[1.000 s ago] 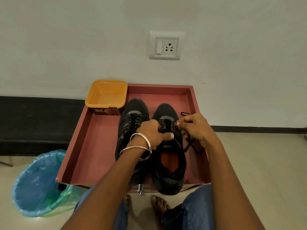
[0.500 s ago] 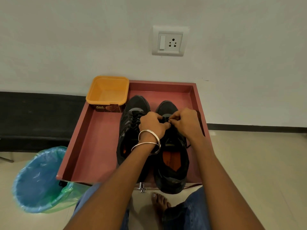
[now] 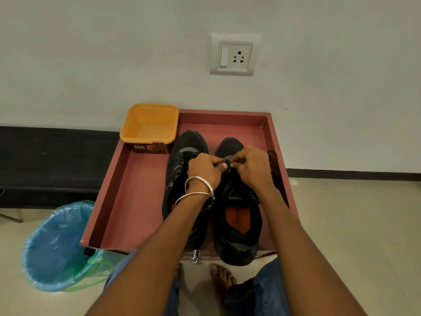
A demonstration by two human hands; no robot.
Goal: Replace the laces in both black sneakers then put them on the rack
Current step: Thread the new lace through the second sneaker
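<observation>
So, the stage: lacing was under way, nothing was on a rack yet, and no rack showed in the view
Bin: a blue-lined bin (image 3: 57, 247) stood on the floor at the far left, just beside the tray's near corner
Tub: an orange tub (image 3: 149, 125) sat in the tray's far-left corner, nothing visible inside it
Tray: both shoes sat side by side in the red tray (image 3: 127, 201), toes to the wall
Left sneaker (image 3: 182, 160): black laces crossed its tongue, so it looked done, by my read
Left hand (image 3: 205, 169): bangled at the wrist, fingers curled, thumb and forefinger pinching the lace (image 3: 226, 161) over the right shoe
Right sneaker (image 3: 237, 213): mouth wide open, orange insole showing, lower eyelets hidden in the dark; this one looked unfinished
Right hand (image 3: 252, 167): fingers curled, pinching the same lace, fingertips all but meeting the left hand's
Loose end: a dark loop (image 3: 272, 156) lay by the tray's right wall; I could not tell what it was
Left to do: finish this lacing, then put both shoes on the rack
</observation>
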